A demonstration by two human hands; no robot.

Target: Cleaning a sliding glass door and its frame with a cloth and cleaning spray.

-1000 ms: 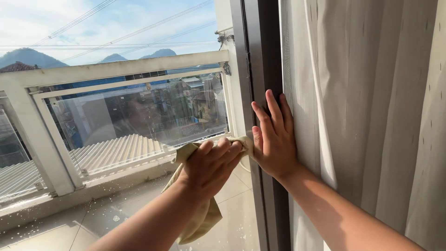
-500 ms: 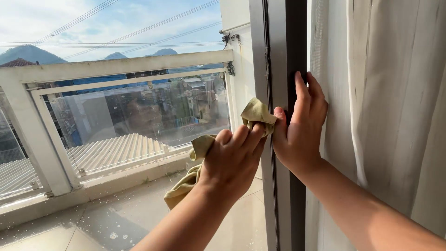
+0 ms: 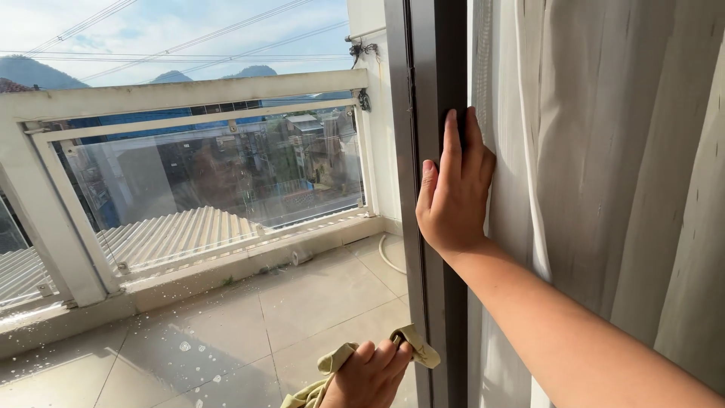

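Cloth point(image 3: 414, 350), yellowish and bunched, low at the near edge, pressed to the left face of the frame point(image 3: 427, 75). Gripped by the left hand point(image 3: 370, 378), fingers curled together and clamped on the fabric, a loose tail hanging down-left; seems held wadded so that a thick pad meets the metal.

Higher and slightly farther, right hand point(image 3: 453, 189) laid flat on the right side of that dark upright frame, fingers straight and close together pointing up, thumb apart on the left, gripping nothing. Reads as a brace, steadying the frame or the body, palm partly against the curtain point(image 3: 604, 151). Curtain pale and pleated, filling the right, hanging just behind the frame's edge and pushed clear of it.

Beyond the frame on the left, tiled floor point(image 3: 226, 332), spotted with white flecks, with a white hose point(image 3: 387, 257) curving near the frame's foot. Farther, a white railing point(image 3: 189, 94) with a glass panel point(image 3: 226, 166) closing off the balcony. Past it a corrugated roof point(image 3: 174, 234), then buildings, wires point(image 3: 226, 45) and hills point(image 3: 30, 72) under a bright sky.

No package, label or sign legible anywhere; only small blurred shapes among the far buildings.
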